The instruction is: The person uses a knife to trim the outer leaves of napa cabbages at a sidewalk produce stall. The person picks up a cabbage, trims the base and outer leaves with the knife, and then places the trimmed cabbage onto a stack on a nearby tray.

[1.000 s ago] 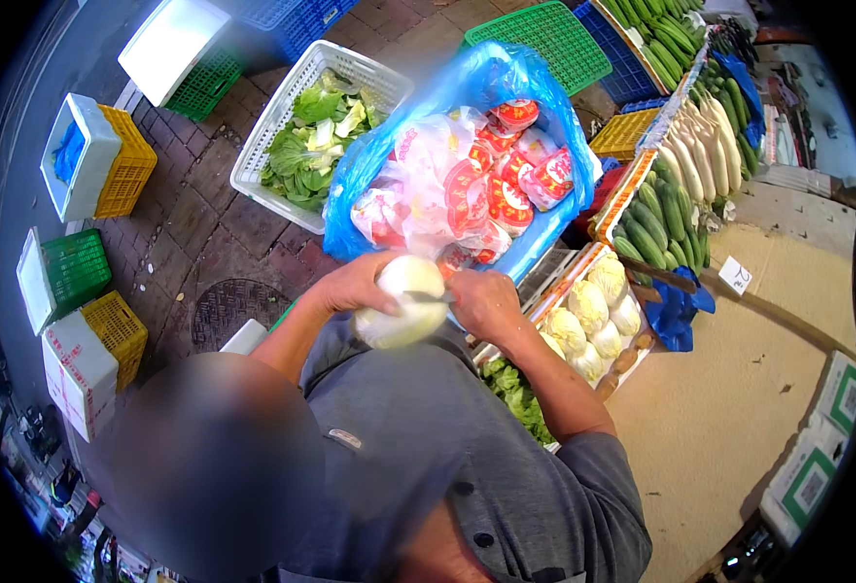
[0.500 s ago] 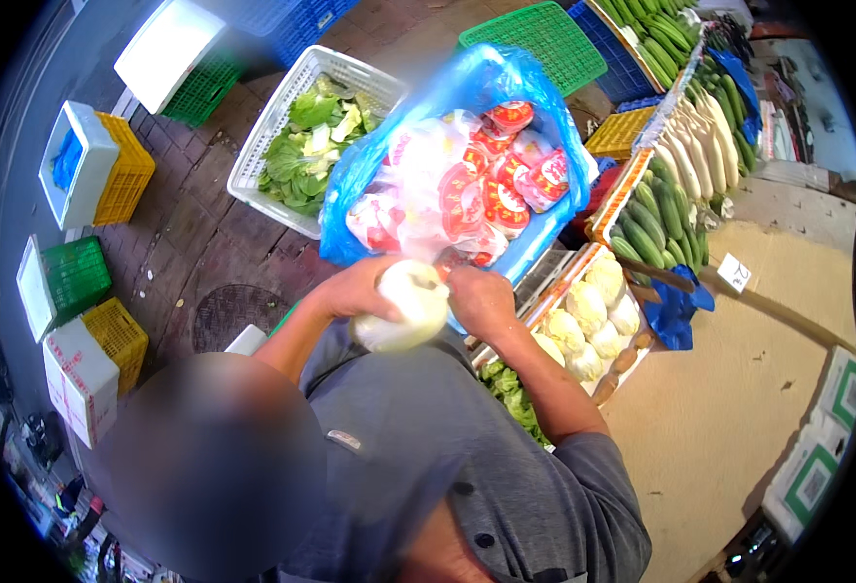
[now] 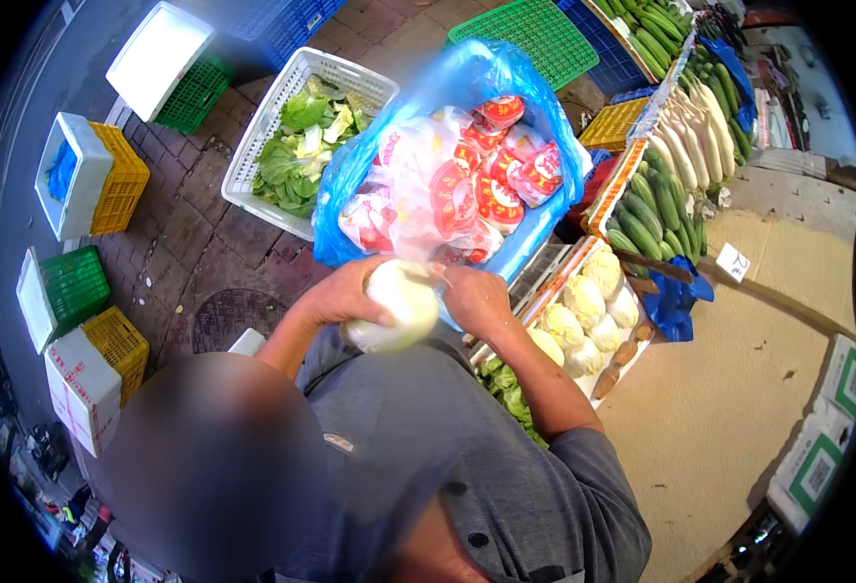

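Since the earlier frame the pale cabbage [image 3: 399, 311] had shifted slightly in the left hand [image 3: 352, 291], and the thin dark edge across it no longer showed; the right hand [image 3: 478, 299] had come a little higher beside it. The cabbage was held off the near edge of the blue bag [image 3: 331, 219], in front of the grey shirt [image 3: 408, 418]. Left fingers and thumb were clamped around its left side; the right fingers were curled, though on what I could not tell. It looked fairly heavy, firm, and smooth enough to slip, its outer leaves likely to bruise or tear, so a wide palm grip round its thick middle seemed best. The bag's near edge and the orange-edged tray [image 3: 559, 282] hemmed the right; more room lay leftward, below the white crate's [image 3: 267, 216] near edge.
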